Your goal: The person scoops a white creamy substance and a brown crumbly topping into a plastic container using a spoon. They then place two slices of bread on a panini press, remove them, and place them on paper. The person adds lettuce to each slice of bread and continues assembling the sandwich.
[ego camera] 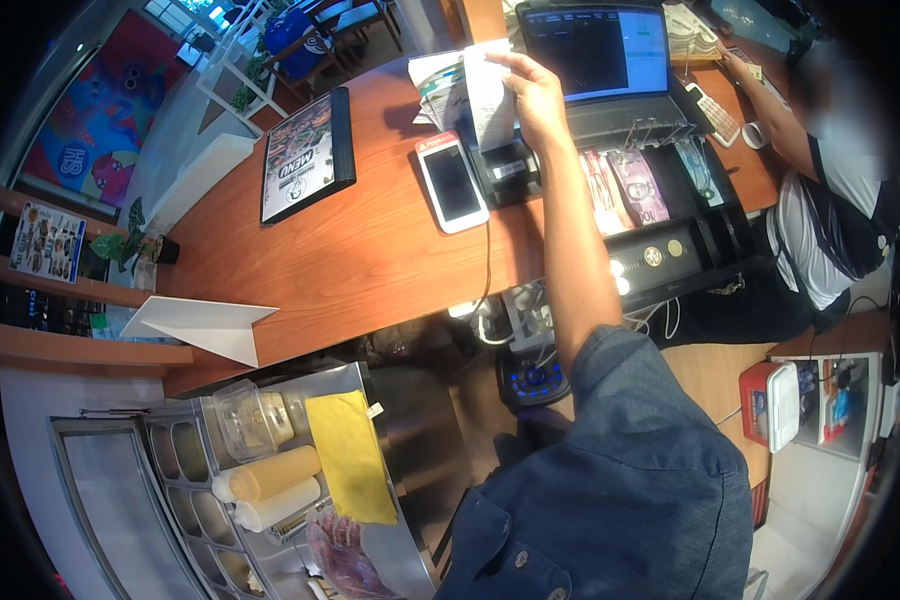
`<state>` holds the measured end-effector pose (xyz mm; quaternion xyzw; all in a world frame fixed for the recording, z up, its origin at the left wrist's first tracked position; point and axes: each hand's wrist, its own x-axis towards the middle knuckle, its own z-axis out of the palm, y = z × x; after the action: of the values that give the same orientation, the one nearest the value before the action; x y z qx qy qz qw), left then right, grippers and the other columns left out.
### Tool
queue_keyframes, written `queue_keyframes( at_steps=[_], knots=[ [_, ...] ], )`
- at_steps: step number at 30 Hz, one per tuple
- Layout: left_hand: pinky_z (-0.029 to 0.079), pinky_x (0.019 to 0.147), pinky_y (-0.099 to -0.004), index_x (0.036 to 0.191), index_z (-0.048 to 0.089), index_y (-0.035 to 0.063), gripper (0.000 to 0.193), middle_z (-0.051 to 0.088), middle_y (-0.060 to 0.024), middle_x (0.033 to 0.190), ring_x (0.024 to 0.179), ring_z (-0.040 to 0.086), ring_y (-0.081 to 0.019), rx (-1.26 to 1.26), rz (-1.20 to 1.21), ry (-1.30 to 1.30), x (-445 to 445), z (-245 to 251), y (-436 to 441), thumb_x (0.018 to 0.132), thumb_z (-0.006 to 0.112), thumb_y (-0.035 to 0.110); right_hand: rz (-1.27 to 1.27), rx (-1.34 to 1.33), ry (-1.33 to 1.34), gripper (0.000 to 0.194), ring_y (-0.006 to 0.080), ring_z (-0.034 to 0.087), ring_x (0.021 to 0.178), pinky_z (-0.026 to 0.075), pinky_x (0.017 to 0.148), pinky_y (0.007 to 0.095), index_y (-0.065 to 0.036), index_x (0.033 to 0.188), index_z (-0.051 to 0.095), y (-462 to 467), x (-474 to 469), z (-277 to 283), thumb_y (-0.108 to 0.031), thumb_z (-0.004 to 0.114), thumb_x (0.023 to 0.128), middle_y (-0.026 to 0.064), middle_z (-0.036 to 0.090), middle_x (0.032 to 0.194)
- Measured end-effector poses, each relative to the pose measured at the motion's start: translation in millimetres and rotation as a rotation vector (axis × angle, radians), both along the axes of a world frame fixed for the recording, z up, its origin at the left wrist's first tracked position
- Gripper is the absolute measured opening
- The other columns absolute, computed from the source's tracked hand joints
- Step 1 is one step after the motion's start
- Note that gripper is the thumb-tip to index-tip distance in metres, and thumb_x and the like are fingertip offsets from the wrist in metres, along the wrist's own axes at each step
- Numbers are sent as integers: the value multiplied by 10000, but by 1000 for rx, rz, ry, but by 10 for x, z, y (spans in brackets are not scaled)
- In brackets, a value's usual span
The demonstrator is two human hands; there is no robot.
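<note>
My right hand (536, 94) is bare and pinches the upper end of a long printed paper receipt (489, 105), whose lower end is at a black receipt printer (506, 171). Beside it on the wooden counter (390, 217), other papers (441, 86) lie fanned out and a white-framed phone (452, 182) lies face up. Right of my forearm, an uncovered cash drawer (664, 259) holds banknotes (640, 186) and coins (652, 256). My left hand (349, 555), in a clear plastic glove, is over the steel worktop at the bottom, fingers apart, near a yellow cloth (351, 456).
A laptop (596, 56) stands behind the drawer; a calculator (712, 116) lies right of it. A co-worker (832, 217) is at the right, one arm over the counter. A menu (304, 161) lies left. Squeeze bottles (274, 474), a clear tub (244, 420) and steel pans (187, 450) are lower left.
</note>
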<state>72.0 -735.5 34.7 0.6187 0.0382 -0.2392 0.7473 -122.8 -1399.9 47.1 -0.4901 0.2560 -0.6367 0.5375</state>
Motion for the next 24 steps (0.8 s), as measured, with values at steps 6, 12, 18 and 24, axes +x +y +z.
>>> queue_keyframes(
  at_steps=[6, 12, 18, 24],
  knots=[
    [401, 1143, -554, 1522, 387, -44, 693, 506, -248, 1484, 1358, 492, -408, -3, -15, 17, 24, 3, -22, 962, 629, 286, 5, 17, -13, 368, 177, 655, 1125, 487, 1015, 292, 17, 1233, 710, 1, 3, -1, 91, 513, 931, 124, 715, 1232],
    [402, 1139, -557, 1521, 398, -36, 684, 505, -256, 1485, 1343, 499, -422, -28, -66, -21, 33, 37, -51, 970, 630, 295, -37, 15, 10, 360, 136, 651, 1041, 502, 943, 266, -15, 1205, 730, 6, 30, -11, 92, 530, 925, 76, 731, 1175],
    [445, 1097, -568, 1566, 321, -27, 764, 488, -283, 1492, 1309, 522, -434, -107, -309, -176, 221, -150, -10, 982, 652, 336, -239, -58, 180, 310, 120, 661, 913, 513, 832, 263, -16, 1053, 776, 319, 151, -201, 37, 513, 897, 72, 754, 986],
    [454, 1087, -568, 1585, 305, 21, 676, 483, -242, 1514, 1304, 530, -416, -121, -272, -50, 478, -308, -296, 1026, 594, 266, -628, -337, 474, 270, 296, 646, 812, 500, 819, 418, -66, 863, 772, 1158, 264, -678, 33, 521, 849, 110, 673, 794]
  ],
)
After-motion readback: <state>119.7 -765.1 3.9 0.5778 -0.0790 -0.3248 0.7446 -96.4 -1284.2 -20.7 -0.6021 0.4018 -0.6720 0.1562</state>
